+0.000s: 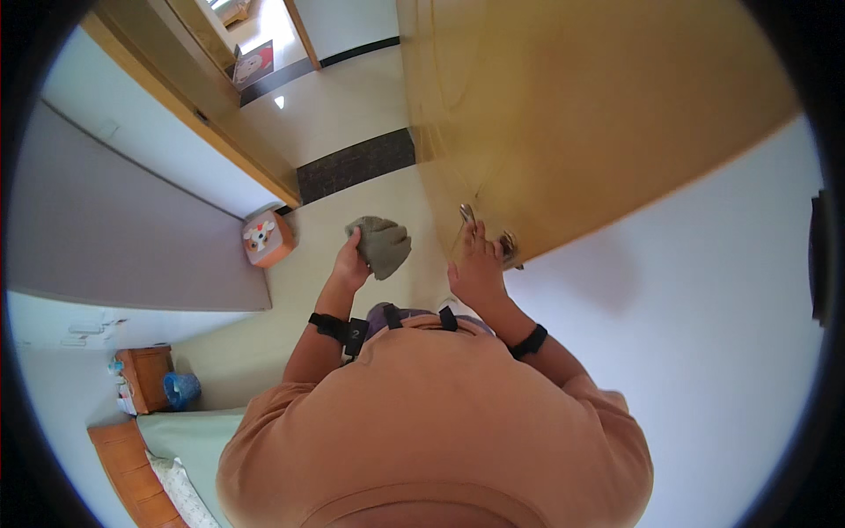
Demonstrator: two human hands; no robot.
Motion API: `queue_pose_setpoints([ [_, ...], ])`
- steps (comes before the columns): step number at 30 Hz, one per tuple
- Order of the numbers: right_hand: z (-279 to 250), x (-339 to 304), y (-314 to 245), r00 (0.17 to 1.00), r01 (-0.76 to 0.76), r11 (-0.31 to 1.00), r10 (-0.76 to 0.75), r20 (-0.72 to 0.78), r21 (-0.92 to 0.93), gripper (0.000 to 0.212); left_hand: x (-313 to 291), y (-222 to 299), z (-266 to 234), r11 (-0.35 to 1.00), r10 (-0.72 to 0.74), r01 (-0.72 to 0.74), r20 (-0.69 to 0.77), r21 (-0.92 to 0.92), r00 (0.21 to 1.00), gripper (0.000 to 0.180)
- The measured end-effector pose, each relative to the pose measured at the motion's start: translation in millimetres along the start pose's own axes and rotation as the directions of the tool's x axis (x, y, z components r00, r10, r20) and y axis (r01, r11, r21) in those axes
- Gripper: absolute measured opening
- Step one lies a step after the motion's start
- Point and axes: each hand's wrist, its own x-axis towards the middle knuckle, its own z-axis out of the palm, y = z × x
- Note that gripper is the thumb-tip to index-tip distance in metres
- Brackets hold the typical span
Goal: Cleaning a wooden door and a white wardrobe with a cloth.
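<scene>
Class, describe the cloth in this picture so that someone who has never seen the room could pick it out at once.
Start at the big wooden door on the right, then look left across the pale floor. There the left hand holds up a crumpled grey-green cloth. It is the only soft, drab thing there, unlike the orange box farther left.

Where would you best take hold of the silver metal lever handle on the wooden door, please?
Grip the silver metal lever handle along its free bar, coming from the open floor side. The right hand already rests there, and the bar juts clear of the wooden door.

White walls (704, 290), pale tiled floor (343, 106), wooden nightstand (145, 377), orange stool (267, 238)
</scene>
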Motion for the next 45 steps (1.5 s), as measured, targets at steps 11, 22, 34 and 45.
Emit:
queue_pose_setpoints([
  [11,22.5,36.8,-87.4,0.880,0.474,0.830,-0.442,0.171,-0.294,0.042,-124.5,5.2,-10.7,0.848,0.530,-0.529,-0.026,0.048,0.848,0.053],
  [22,63.4,100.8,-215.4,0.819,0.537,0.749,-0.352,0.454,-0.388,0.052,-218.2,-146.1,-121.6,0.723,0.537,-0.660,-0.435,-0.204,0.722,0.050],
  [34,55.2,15.5,-150.2,0.659,0.631,0.400,-0.729,-0.187,0.664,0.015,-232.2,-285.0,-133.9,0.781,0.356,-0.571,-0.572,-0.253,0.739,0.052],
  [45,131.9,81.2,-42.9,0.698,0.519,0.694,-0.681,0.221,0.499,0.054,-166.9,-183.5,-138.8,0.903,0.305,-0.390,-0.368,-0.183,0.878,0.053],
])
